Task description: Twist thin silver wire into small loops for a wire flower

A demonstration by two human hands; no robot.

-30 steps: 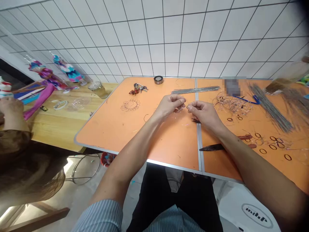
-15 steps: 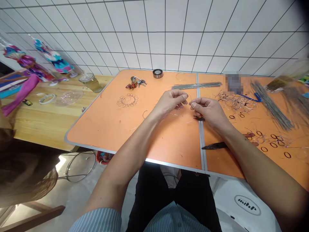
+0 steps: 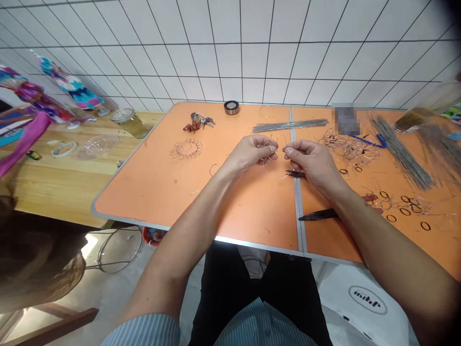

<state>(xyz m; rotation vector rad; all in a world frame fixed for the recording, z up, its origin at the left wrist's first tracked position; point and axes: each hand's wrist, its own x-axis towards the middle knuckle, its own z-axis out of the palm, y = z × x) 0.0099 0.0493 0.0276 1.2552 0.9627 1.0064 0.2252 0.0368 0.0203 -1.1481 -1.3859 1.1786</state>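
Note:
My left hand [image 3: 255, 150] is closed in a pinch on a thin looped wire, partly hidden by its fingers. Close beside it, my right hand [image 3: 311, 158] pinches the thin wire too, fingertips a small gap away from the left ones. A fine arc of wire rises between the two hands. Under the right hand lies a dark-jawed tool [image 3: 295, 173], most of it covered. Black-jawed pliers [image 3: 317, 215] with red handles rest beneath my right forearm. A flower-shaped wire ring [image 3: 186, 149] lies to the left of my hands.
Straight wires [image 3: 290, 126] lie behind my hands, near a tape roll [image 3: 231, 107] and keys [image 3: 207, 121]. At right are tangled wire [image 3: 353, 149], a wire bundle [image 3: 401, 154] and several dark rings [image 3: 391, 218]. A lidded cup [image 3: 129, 123] stands left; another person's head is at the left edge.
The view has shifted slightly, so the table sits a little further left and up. My hands stay close together, with the wire turned a little between them.

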